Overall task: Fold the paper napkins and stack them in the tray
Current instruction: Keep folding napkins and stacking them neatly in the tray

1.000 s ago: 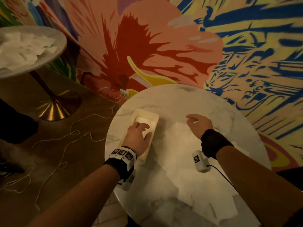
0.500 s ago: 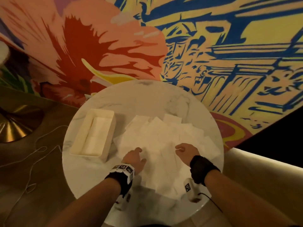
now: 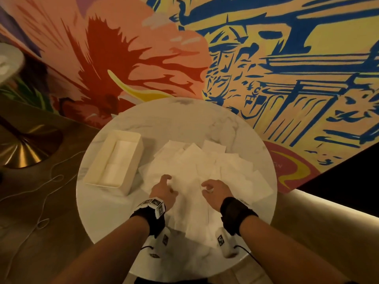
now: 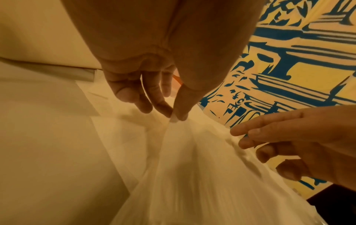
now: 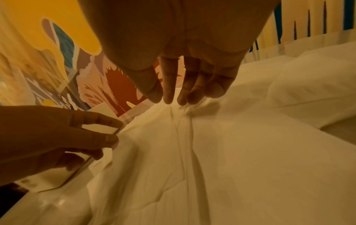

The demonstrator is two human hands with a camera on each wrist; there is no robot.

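A cream tray (image 3: 96, 162) stands on the left of the round marble table (image 3: 184, 124), with folded napkins (image 3: 121, 152) lying flat inside it. A loose pile of white paper napkins (image 3: 205, 160) covers the table's middle and right. Both hands are at the near side of the pile, on one napkin (image 4: 192, 167). My left hand (image 3: 164, 189) pinches a corner of it between thumb and finger (image 4: 175, 118) and raises it into a ridge. My right hand (image 3: 213, 190) has its thumb and fingertips (image 5: 169, 99) together on the same napkin (image 5: 192, 152), where creases meet.
A painted mural wall runs right behind the table. At the far left is a second table (image 3: 8, 64) with a brass base (image 3: 22, 152). A thin white cord (image 3: 41, 191) trails over the brown floor. A pale curved ledge (image 3: 328, 222) runs at the right.
One second ago my left hand was pressing a folded napkin in the tray. It has come out, and both hands moved to the near side of the pile and took hold of one napkin.
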